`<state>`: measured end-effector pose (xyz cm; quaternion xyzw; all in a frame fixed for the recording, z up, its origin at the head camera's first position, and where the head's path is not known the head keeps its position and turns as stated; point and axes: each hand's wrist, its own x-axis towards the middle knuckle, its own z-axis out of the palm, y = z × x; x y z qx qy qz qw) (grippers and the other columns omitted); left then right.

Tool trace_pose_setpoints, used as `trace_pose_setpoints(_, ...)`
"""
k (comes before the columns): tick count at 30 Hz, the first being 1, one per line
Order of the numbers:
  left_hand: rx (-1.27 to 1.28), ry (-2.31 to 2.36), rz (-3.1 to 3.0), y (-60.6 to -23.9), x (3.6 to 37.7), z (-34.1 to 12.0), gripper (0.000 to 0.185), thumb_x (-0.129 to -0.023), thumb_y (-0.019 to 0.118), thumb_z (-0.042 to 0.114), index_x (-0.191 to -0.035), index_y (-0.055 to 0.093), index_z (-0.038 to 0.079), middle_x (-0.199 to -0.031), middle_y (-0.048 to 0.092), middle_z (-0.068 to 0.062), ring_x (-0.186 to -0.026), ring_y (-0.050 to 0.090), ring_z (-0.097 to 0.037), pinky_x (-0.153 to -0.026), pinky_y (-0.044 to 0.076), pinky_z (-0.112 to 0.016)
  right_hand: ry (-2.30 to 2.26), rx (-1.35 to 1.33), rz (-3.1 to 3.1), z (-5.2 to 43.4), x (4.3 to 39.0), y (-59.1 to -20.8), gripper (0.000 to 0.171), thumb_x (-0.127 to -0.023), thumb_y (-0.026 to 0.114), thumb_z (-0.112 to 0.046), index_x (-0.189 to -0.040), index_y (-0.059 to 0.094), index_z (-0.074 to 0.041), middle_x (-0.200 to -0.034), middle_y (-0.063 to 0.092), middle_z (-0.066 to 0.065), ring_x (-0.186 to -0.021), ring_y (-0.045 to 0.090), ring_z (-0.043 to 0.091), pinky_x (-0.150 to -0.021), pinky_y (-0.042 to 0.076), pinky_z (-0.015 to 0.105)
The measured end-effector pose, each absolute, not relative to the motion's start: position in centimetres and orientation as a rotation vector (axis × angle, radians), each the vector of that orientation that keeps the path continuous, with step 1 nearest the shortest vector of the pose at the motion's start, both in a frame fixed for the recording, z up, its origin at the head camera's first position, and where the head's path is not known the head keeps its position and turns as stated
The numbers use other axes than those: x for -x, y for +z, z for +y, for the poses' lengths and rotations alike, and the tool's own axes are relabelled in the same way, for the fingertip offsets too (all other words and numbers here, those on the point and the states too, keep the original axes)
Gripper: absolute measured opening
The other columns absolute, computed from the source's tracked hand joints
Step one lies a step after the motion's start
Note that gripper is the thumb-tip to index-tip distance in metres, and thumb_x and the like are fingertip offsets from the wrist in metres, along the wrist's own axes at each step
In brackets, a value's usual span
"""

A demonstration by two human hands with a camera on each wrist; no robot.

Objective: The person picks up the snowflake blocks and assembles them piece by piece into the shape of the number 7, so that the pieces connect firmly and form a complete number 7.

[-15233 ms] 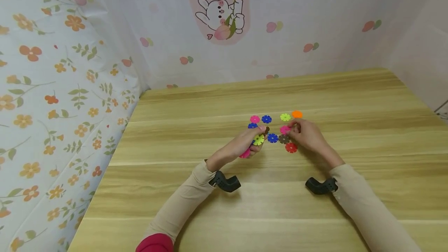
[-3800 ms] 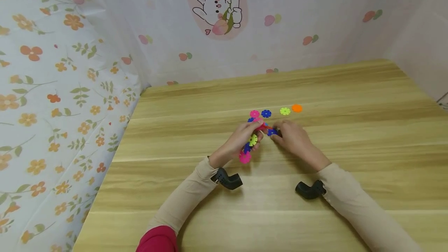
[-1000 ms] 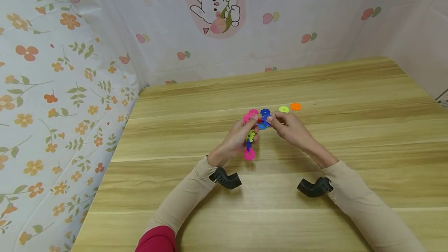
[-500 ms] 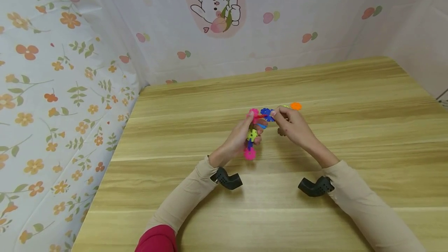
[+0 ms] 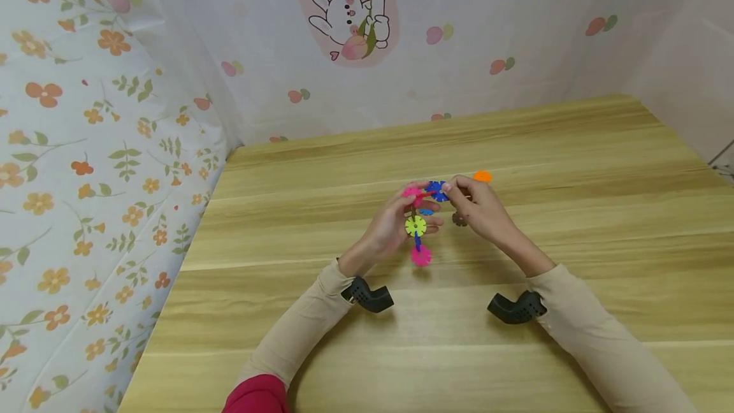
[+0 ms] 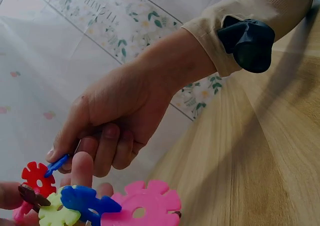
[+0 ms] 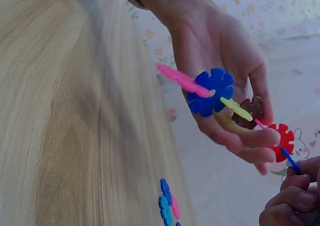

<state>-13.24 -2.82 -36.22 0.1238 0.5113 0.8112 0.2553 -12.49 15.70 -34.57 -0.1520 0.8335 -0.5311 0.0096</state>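
My left hand (image 5: 381, 234) pinches a chain of slotted plastic snowflake discs between thumb and forefinger, its other fingers spread loosely behind. From the free end the chain runs pink disc (image 6: 155, 203), dark blue disc (image 7: 215, 88), yellow-green disc (image 5: 415, 226), brown disc (image 7: 250, 111), a second pink disc (image 5: 411, 194) under the thumb, then a red disc (image 7: 281, 141). My right hand (image 5: 484, 209) pinches a blue disc (image 5: 437, 190), which meets the red disc's edge; its fingers are curled. How deep the slots engage I cannot tell.
On the wooden table (image 5: 447, 336) lie an orange disc (image 5: 482, 176) behind the right hand, a brown loose disc (image 5: 460, 218) below it, and a light blue disc (image 5: 425, 211) by the left fingers. A patterned cloth (image 5: 258, 50) hangs behind.
Since the oldest frame, the red, pink and blue discs have left the table for the chain and right hand. Just now the left fingers have spread and the chain's lower end has swung right.
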Motion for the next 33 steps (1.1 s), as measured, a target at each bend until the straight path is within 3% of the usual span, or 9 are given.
trace_pose_setpoints(5,-0.308,2.205,1.409,-36.3,13.2,-3.2,0.042,-0.102,0.033,0.029,-0.123,0.045,-0.005,-0.092,0.06,-0.01,-0.078,0.065,-0.021,-0.077,0.052,-0.039,-1.672,0.475,2.561,15.3,12.3,-34.6,0.034,-0.099,0.043,-0.034,-0.086,0.051,-0.003,-0.065,0.038,0.008,-0.05,0.042,0.025,-0.046,0.033,0.026)
trace_pose_setpoints(12,-0.222,2.19,1.459,-36.0,13.3,-3.4,0.017,-0.095,0.053,0.02,-0.093,0.062,0.004,-0.08,0.067,-0.006,-0.076,0.065,-0.017,-0.081,0.051,-0.04,-1.595,0.536,2.595,15.0,12.3,-34.6,0.034,-0.1,0.043,-0.032,-0.087,0.054,-0.003,-0.064,0.041,0.007,-0.051,0.042,0.018,-0.046,0.035,0.026)
trace_pose_setpoints(18,-0.206,2.196,1.416,-36.1,13.3,-3.3,0.015,-0.095,0.051,0.01,-0.086,0.063,0.006,-0.076,0.065,-0.002,-0.066,0.061,-0.011,-0.073,0.053,-0.028,-1.611,0.619,2.543,14.7,12.1,-34.6,0.034,-0.1,0.041,-0.031,-0.082,0.051,-0.004,-0.06,0.036,0.006,-0.049,0.034,0.018,-0.045,0.028,0.027)
trace_pose_setpoints(24,-0.209,2.205,1.459,-36.0,13.3,-3.5,0.016,-0.096,0.051,0.011,-0.084,0.061,0.009,-0.073,0.06,-0.001,-0.06,0.055,-0.009,-0.064,0.049,-0.022,-1.639,0.543,2.485,15.2,12.7,-34.5,0.038,-0.102,0.037,-0.031,-0.085,0.052,0.0,-0.066,0.041,0.011,-0.05,0.037,0.018,-0.047,0.033,0.028)
trace_pose_setpoints(29,-0.204,2.191,1.482,-35.9,13.5,-3.8,0.017,-0.096,0.05,0.013,-0.084,0.06,0.009,-0.069,0.056,-0.001,-0.06,0.054,-0.009,-0.062,0.046,-0.022,-1.245,0.584,2.726,15.1,14.1,-35.5,0.02,-0.096,0.051,-0.018,-0.091,0.061,-0.001,-0.068,0.054,0.01,-0.052,0.046,0.018,-0.05,0.038,0.029)
trace_pose_setpoints(33,-0.207,2.189,1.49,-35.9,13.5,-3.8,0.014,-0.095,0.052,0.012,-0.085,0.06,0.008,-0.072,0.06,-0.002,-0.06,0.055,-0.01,-0.061,0.046,-0.022,-0.94,0.61,2.893,14.4,15.1,-36.7,0.016,-0.089,0.061,-0.015,-0.084,0.06,0.0,-0.057,0.049,0.002,-0.048,0.04,0.013,-0.046,0.032,0.026)
